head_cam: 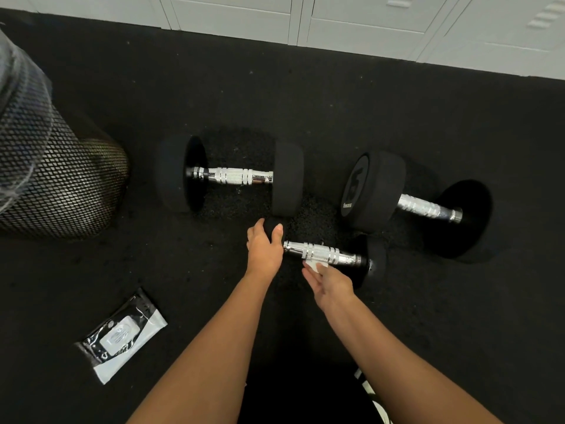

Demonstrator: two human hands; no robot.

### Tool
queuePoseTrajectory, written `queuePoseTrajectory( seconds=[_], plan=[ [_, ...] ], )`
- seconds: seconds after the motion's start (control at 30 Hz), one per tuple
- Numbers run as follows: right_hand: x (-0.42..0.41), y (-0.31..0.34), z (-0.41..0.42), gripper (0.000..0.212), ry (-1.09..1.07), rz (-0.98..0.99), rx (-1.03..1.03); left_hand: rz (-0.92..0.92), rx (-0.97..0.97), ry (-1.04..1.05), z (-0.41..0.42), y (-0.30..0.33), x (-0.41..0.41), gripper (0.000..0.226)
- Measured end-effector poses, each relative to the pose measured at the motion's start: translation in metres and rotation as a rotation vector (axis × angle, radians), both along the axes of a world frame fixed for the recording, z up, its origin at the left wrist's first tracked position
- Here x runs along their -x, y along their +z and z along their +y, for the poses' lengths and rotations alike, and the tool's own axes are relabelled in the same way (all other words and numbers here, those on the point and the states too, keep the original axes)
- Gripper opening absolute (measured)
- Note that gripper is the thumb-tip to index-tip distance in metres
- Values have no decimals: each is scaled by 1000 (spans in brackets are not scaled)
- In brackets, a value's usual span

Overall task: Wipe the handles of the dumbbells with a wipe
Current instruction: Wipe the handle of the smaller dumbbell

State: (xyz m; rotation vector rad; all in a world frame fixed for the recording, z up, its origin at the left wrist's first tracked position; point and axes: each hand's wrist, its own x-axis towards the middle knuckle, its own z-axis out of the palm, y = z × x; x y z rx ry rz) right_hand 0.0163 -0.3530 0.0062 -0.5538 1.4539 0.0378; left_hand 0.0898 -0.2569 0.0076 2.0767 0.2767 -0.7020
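Left grip (264, 244) on dumbbell (324, 254), black (rubbery) floor (305, 102)

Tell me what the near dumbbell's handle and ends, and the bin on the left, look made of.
Handle: bright chromed metal, mirror glints, ringed grooves round a rough-looking middle band. Ends: matte black, likely rubber; no shine. Bin: black mesh, probably metal, with see-through diamond openings.

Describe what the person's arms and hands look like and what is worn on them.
Both forearms are bare, with no sleeves in view. The left hand and right hand wear no gloves, and no watch, bracelet or ring is visible.
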Motion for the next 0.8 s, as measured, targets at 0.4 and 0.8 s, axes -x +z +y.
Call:
queuePoseTrajectory(
  seconds=[0.4, 0.8],
  plan=[
    [8, -12, -1, 32, -25, -142, -80, -10, 23, 5, 1, 1, 0, 55],
    [0, -18, 1, 24, 17, -196, -121, -16, 28, 2, 1, 0, 0, 54]
  ],
)
